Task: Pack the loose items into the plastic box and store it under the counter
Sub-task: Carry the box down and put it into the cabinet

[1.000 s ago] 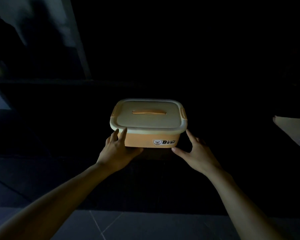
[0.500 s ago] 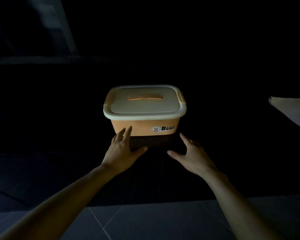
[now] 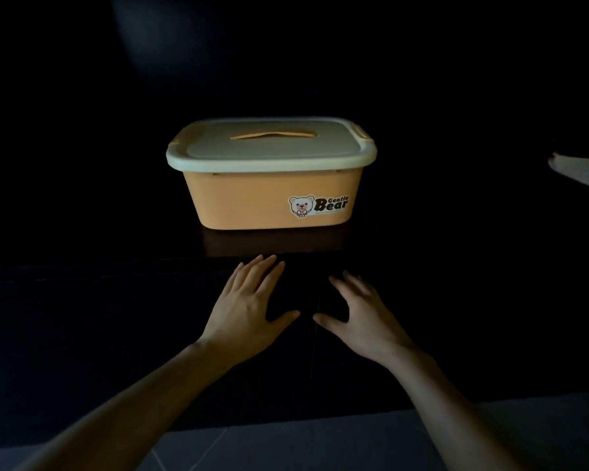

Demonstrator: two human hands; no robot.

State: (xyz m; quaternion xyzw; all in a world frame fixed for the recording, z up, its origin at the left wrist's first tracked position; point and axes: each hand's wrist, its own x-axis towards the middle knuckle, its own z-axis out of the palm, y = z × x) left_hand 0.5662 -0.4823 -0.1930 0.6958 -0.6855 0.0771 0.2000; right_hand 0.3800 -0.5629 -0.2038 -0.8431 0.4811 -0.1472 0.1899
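An orange plastic box with a pale lid and a bear sticker stands upright on a dark shelf inside a very dark space. The lid is on and has an orange handle on top. My left hand hovers in front of the box, fingers spread, holding nothing. To its right, my right hand is likewise spread and empty. Both hands are apart from the box, just short of the shelf's front edge.
The dark shelf edge runs across the view in front of the box. A pale sheet-like object shows at the far right. Grey floor tiles lie below. Everything else is too dark to make out.
Both hands have let go of the box and drawn back toward me. The box now sits deeper on the shelf and looks larger as the view has dropped lower.
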